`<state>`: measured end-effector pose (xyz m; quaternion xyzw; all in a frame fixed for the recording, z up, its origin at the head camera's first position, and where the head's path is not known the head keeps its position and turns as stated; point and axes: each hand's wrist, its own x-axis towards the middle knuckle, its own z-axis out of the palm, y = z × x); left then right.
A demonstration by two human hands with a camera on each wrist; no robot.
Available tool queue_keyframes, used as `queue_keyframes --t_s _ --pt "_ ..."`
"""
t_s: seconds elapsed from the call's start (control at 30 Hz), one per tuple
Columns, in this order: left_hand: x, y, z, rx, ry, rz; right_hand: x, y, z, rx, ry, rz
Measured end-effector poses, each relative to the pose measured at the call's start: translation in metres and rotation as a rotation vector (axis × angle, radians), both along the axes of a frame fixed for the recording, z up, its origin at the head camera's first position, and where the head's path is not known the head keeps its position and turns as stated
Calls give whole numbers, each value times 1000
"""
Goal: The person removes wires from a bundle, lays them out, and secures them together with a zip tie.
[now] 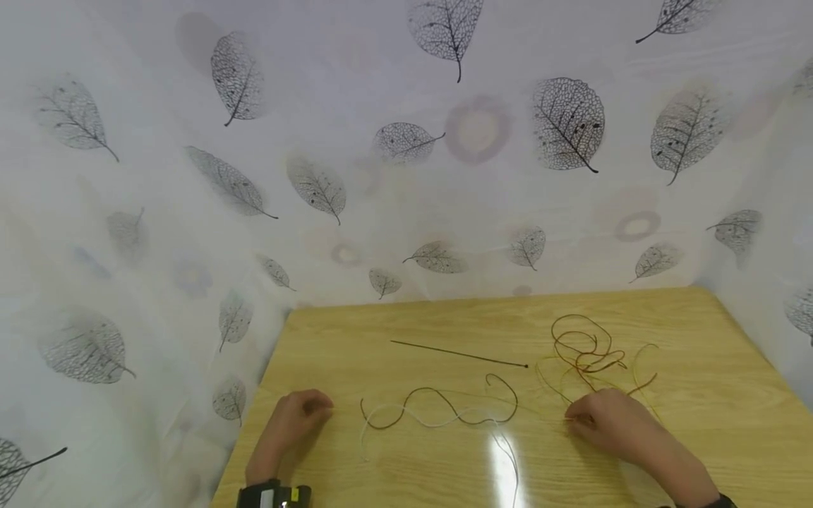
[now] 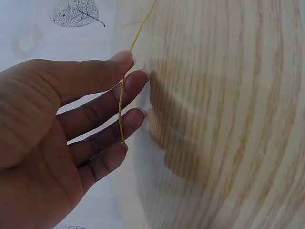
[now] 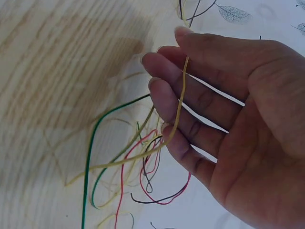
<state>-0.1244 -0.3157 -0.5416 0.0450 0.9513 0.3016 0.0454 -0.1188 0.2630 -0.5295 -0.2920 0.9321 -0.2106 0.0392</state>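
My left hand [image 1: 297, 416] pinches a thin yellow cord [image 2: 121, 105] between thumb and forefinger above the left side of the table. The cord's end hangs across the other fingers in the left wrist view. On the right, my right hand [image 1: 612, 423] pinches a yellow cord [image 3: 183, 88] too, its tail running down past the palm side of the fingers. Between the hands, a dark brown cord [image 1: 424, 389] lies in waves, crossing a white cord [image 1: 438, 425] that curves the opposite way. A faint yellow strand passes over them toward the right hand.
A straight dark cord [image 1: 459, 353] with a small knob at one end lies farther back. Loose loops of reddish-brown cord [image 1: 581, 333] lie beyond the right hand; the right wrist view shows green cord [image 3: 88, 157] and red cord there. A leaf-print curtain [image 1: 356, 85] borders the wooden table [image 1: 343, 324].
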Motion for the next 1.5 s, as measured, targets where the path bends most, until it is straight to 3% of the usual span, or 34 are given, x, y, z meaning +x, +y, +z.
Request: queue_keyframes --t_s 0.27,0.47,0.6,0.7,0.87,1.0,1.23,1.37,1.5 --pt "-3 8 4 -2 4 1 7 -5 5 41 143 -65" --pt "-10 14 7 -9 25 17 4 -6 13 48 201 -177" --pt "-16 21 15 2 81 -29 -5 -9 19 43 258 -262" --pt "-23 33 25 7 137 -91 -18 -15 18 56 250 -282" --pt "-38 76 42 31 209 -230 -39 -27 5 101 177 -287" --pt "-48 122 53 45 189 -347 -47 -34 -3 118 154 -294" --pt "-62 188 54 -25 151 -525 -50 -42 -1 92 145 -273" --pt "-65 213 55 -41 146 -618 -51 -40 3 101 181 -270" --pt "-66 231 58 -65 160 -655 -55 -36 16 80 325 -296"
